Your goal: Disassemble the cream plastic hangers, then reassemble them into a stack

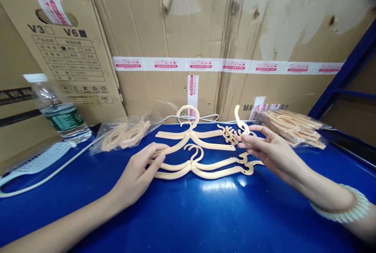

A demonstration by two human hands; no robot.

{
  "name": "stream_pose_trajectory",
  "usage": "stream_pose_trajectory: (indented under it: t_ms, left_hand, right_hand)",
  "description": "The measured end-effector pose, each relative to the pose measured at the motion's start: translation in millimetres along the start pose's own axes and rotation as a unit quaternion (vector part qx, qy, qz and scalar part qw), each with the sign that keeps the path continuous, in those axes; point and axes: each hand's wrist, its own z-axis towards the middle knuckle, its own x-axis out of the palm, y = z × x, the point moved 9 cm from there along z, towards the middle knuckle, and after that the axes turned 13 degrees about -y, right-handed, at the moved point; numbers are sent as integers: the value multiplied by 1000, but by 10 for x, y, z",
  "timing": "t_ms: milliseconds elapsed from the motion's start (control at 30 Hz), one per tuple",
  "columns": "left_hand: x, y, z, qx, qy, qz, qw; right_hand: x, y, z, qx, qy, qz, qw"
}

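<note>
Several beige plastic clothes hangers lie in the middle of the blue table (205, 214). My left hand (141, 170) is closed around the left end of a hanger (176, 147), thumb toward me; its fingertips are partly hidden. Nearer to me lies another pair of hangers (217, 174), with small hook-shaped ends at the right. Between thumb and fingers, my right hand (267, 151) pinches a curved beige hook piece (241, 121), raised above the table. Just left of that hand is a small heap of loose beige hook pieces (228, 133).
At the left stand a water bottle (63, 114) and a pale blue hairbrush (41, 159). Clear bags of beige parts (126, 135) lie behind my left hand, and a bagged bundle (293, 125) lies at the right. A white cable (70, 165) crosses the left side. Cardboard (164, 29) walls the back.
</note>
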Motion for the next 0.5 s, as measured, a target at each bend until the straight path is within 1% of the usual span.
stream_pose_trajectory:
  t_ms: [67, 167, 333, 433, 500]
  left_hand:
    - [-4, -9, -1, 3, -1, 0, 1000]
    - [-7, -13, -7, 7, -1, -1, 1000]
    - [-11, 15, -22, 16, -7, 2, 1000]
    - [-14, 26, -26, 21, -11, 9, 1000]
    - [-16, 21, -27, 24, -12, 12, 1000]
  right_hand:
    - [50, -59, 7, 18, 33, -20, 999]
    - [114, -85, 6, 12, 77, -43, 996]
    - [129, -138, 7, 30, 96, -65, 993]
    - [156, -138, 6, 30, 113, -83, 990]
    - [151, -137, 11, 37, 108, -82, 990]
